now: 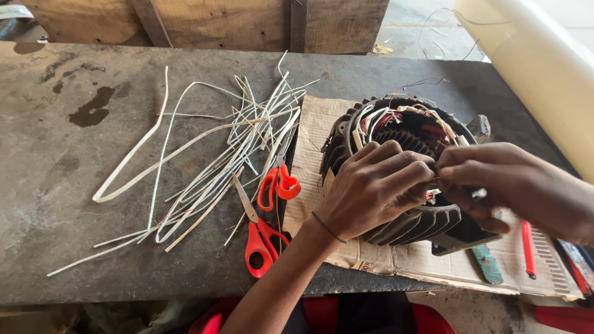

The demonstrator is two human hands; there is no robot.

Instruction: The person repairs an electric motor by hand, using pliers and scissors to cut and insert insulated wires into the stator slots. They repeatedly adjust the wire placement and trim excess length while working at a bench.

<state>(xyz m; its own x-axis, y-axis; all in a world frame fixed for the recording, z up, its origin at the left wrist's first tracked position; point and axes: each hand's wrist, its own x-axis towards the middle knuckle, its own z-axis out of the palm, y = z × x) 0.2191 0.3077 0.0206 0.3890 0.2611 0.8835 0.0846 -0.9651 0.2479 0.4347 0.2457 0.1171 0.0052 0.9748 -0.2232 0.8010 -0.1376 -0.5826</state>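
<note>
Left hand (377, 188) is draped over the near rim of the finned motor stator (402, 179), wrist bent, forearm rising from the bottom of the frame, a thin dark band around the wrist. Its fingers curl in, tips pressed together near the stator's edge, pinching something too fine to make out. Right hand (501, 185) comes in from the right edge, forearm nearly level, fingers bunched and closed in a pinch right against the left fingertips; what sits between them I cannot tell. Both hands meet above the stator's right rim.

That stator sits on a sheet of brown cardboard (371, 256) at the right part of the dark worktable (74, 204), its open bore facing up, red and white windings showing inside. Just left of it lie two pairs of orange-handled scissors (263, 238), one above the other, beside a loose tangle of white strips (210, 161) spread across the tabletop. On the cardboard's right end rest a red pen (527, 247) and a blue-green tool (487, 265). A cream roll (544, 74) leans at upper right.
</note>
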